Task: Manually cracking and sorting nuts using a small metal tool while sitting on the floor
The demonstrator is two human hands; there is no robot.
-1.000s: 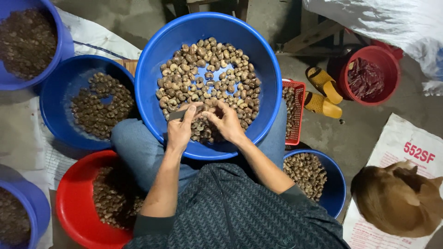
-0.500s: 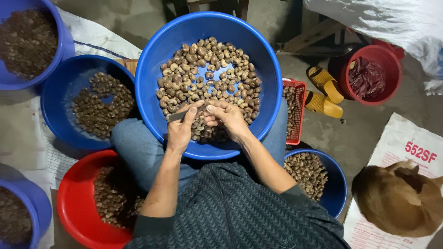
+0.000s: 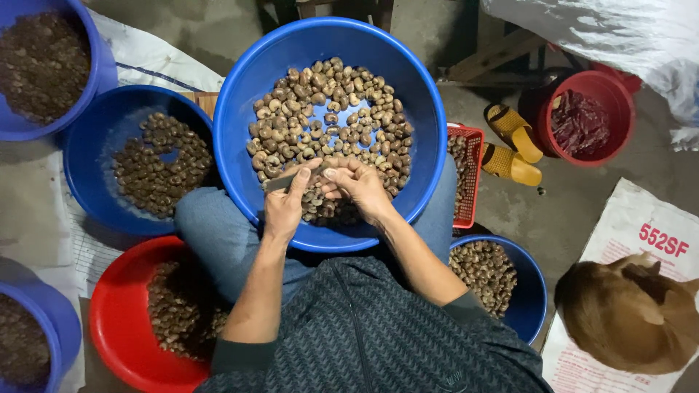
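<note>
Barely shifted, both hands' grip (fingers closed) pinches one cashew (image 3: 320,177) over basin (image 3: 240,87).

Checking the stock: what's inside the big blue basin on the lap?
The big blue basin holds brown cashew nuts. The left hand and right hand cover some nuts.

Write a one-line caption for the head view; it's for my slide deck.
Both hands, left hand and right hand, work one nut over the large blue plastic basin of brown cashew nuts.

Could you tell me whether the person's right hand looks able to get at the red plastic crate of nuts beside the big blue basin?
Probably yes: the right hand is nearest the red plastic crate, whose top is open.
</note>
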